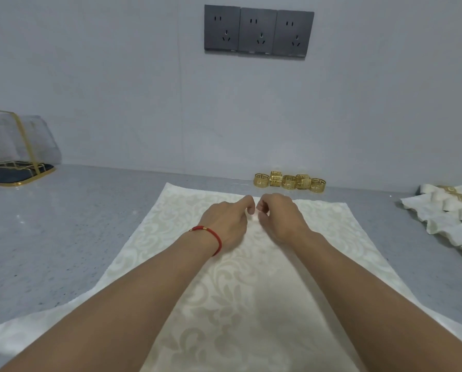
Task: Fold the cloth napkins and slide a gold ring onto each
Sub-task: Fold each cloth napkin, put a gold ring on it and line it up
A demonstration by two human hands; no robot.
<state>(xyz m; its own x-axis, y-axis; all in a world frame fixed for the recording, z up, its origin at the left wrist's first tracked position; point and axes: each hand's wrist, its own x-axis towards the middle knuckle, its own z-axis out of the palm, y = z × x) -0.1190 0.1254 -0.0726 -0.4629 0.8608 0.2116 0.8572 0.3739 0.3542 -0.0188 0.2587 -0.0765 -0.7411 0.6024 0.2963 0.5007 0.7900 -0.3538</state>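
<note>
A cream damask cloth napkin (154,237) lies spread flat on the grey counter in front of me. Both hands rest on its middle, close together. My left hand (225,222), with a red bracelet at the wrist, and my right hand (279,217) each pinch a small bit of the cloth between thumb and fingers. Several gold rings (290,181) stand in a row by the wall, just beyond the napkin's far edge.
At the right edge lie folded napkins (450,218) with gold rings on them. A gold-wire stand with a mesh cover (12,146) sits at the far left. Three dark wall sockets (258,30) are above. The grey counter (63,237) extends to the left.
</note>
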